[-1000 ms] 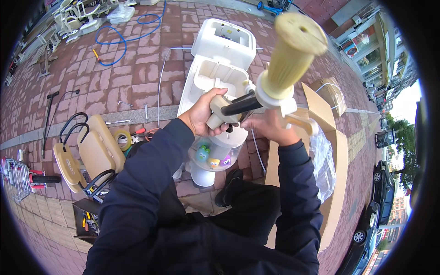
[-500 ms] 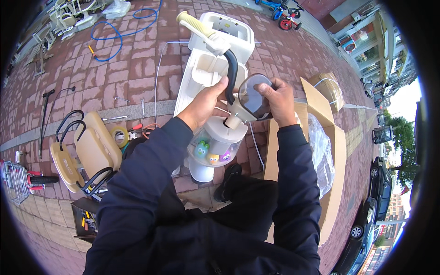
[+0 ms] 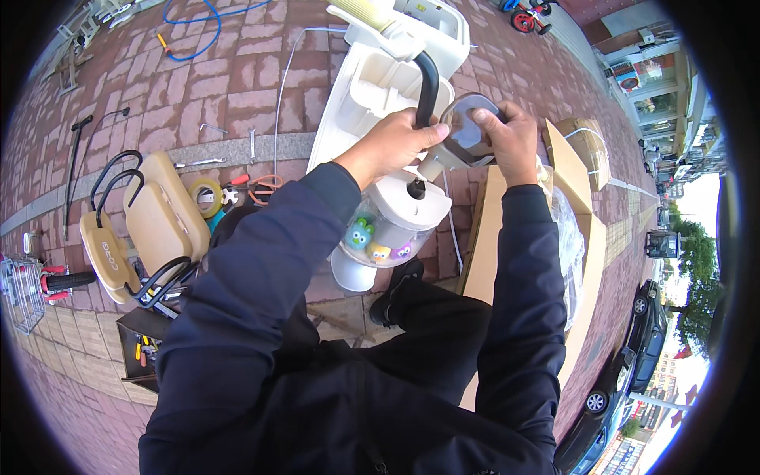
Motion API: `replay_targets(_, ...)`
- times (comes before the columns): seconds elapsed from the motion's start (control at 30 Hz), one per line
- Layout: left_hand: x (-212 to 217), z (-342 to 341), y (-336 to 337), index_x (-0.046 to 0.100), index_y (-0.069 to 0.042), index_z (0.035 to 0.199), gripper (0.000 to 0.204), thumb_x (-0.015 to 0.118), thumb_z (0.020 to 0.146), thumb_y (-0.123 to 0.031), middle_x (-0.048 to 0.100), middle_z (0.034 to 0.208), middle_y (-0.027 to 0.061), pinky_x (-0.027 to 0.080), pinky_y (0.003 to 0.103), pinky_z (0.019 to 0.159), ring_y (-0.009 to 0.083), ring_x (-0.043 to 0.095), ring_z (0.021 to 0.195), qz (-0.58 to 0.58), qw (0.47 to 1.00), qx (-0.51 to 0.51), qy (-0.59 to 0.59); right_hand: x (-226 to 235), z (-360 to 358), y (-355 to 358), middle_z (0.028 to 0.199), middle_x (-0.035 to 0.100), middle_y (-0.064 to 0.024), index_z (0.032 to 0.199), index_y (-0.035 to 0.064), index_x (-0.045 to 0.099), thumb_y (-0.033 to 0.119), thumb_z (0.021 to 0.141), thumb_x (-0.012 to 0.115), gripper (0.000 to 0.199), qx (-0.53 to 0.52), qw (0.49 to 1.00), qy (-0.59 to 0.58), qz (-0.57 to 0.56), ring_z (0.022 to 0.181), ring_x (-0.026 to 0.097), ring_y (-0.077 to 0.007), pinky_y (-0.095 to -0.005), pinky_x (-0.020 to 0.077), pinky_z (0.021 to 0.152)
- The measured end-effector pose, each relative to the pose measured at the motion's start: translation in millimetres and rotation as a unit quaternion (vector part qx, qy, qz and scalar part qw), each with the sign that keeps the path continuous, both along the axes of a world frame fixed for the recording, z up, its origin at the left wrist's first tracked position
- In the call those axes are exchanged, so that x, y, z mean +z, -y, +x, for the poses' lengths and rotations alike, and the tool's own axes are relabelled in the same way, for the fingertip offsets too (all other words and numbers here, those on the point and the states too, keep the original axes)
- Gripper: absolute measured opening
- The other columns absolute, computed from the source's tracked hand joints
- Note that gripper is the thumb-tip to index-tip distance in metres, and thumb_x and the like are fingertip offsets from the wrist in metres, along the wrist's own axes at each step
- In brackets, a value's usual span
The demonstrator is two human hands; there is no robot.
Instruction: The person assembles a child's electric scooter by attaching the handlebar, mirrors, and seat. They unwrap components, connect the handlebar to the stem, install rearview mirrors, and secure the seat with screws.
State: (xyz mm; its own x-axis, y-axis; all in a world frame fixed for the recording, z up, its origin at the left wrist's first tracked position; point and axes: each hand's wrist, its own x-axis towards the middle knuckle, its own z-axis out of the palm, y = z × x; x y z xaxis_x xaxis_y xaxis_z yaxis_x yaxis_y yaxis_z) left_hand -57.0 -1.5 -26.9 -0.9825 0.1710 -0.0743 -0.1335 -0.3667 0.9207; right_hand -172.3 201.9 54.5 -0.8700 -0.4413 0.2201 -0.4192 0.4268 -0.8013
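Note:
A handlebar with a black curved tube, a pale yellow grip and a smoky brown panel is held up between my hands. My left hand is closed round the lower part of the tube. My right hand pinches the panel's right side, thumb on its face. The handlebar's beige stem is tilted, just above and apart from the dark hole in a white housing. Behind the housing's clear window sit small toy figures, among them a green one.
White moulded body parts lie beyond my hands. At right stands an open cardboard box with clear plastic. To the left are a beige seat, yellow tape roll, wrench and tool box on the brick paving.
The handlebar's stem has drawn a little farther up from the housing's hole. My left hand has come closer to the panel. The whole view has shifted.

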Motion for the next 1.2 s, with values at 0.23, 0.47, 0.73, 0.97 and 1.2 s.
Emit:
replay_targets(0.23, 1, 9, 3, 0.063, -0.007, 0.138, 0.057, 0.066, 0.105, -0.054, 0.068, 0.131, 0.0121, 0.054, 0.051, 0.105, 0.0311, 0.067, 0.122, -0.011, 0.999, 0.004, 0.051, -7, 4, 5, 0.075, 0.070, -0.0042, 0.087, -0.0024, 0.075, 0.039, 0.080, 0.096, 0.047, 0.012, 0.999, 0.020, 0.046, 0.069, 0.063, -0.0098, -0.0274, 0.0509, 0.061)
replay_targets(0.47, 7, 16, -2, 0.064, 0.000, 0.139, 0.073, 0.057, 0.106, -0.064, 0.069, 0.132, 0.0178, 0.058, 0.050, 0.097, 0.0356, 0.070, 0.118, 0.027, 0.984, 0.107, 0.137, 13, 13, 30, 0.082, 0.076, -0.0095, 0.103, -0.0061, 0.079, 0.041, 0.082, 0.094, 0.053, 0.047, 0.992, 0.058, 0.097, 0.074, 0.070, -0.0140, -0.0310, 0.0566, 0.067)
replay_targets(0.73, -3, 27, -16, 0.064, 0.002, 0.129, 0.072, 0.054, 0.107, -0.066, 0.071, 0.116, 0.0149, 0.058, 0.042, 0.092, 0.0303, 0.072, 0.104, -0.003, 0.983, 0.172, 0.061, 24, 42, 34, 0.079, 0.076, -0.0138, 0.100, -0.0022, 0.079, 0.049, 0.080, 0.093, 0.056, -0.009, 0.979, -0.036, 0.200, 0.070, 0.074, -0.0243, -0.0375, 0.0582, 0.068)
replay_targets(0.97, -13, 47, -44, 0.070, 0.001, 0.114, 0.059, 0.058, 0.110, -0.056, 0.069, 0.091, 0.0063, 0.051, 0.031, 0.075, 0.0138, 0.062, 0.081, -0.045, 0.967, 0.246, -0.053, 28, 73, 5, 0.072, 0.069, -0.0085, 0.095, -0.0015, 0.076, 0.043, 0.084, 0.092, 0.048, 0.019, 0.983, -0.089, 0.161, 0.066, 0.066, -0.0162, -0.0334, 0.0535, 0.064)
replay_targets(1.2, -8, 50, -31, 0.054, 0.003, 0.143, 0.080, 0.052, 0.107, -0.068, 0.069, 0.129, 0.0167, 0.062, 0.039, 0.096, 0.0297, 0.075, 0.111, -0.052, 0.983, 0.175, -0.015, 26, 66, 6, 0.077, 0.075, -0.0114, 0.104, -0.0025, 0.080, 0.051, 0.083, 0.090, 0.058, 0.038, 0.984, -0.070, 0.159, 0.069, 0.072, -0.0185, -0.0340, 0.0580, 0.067)
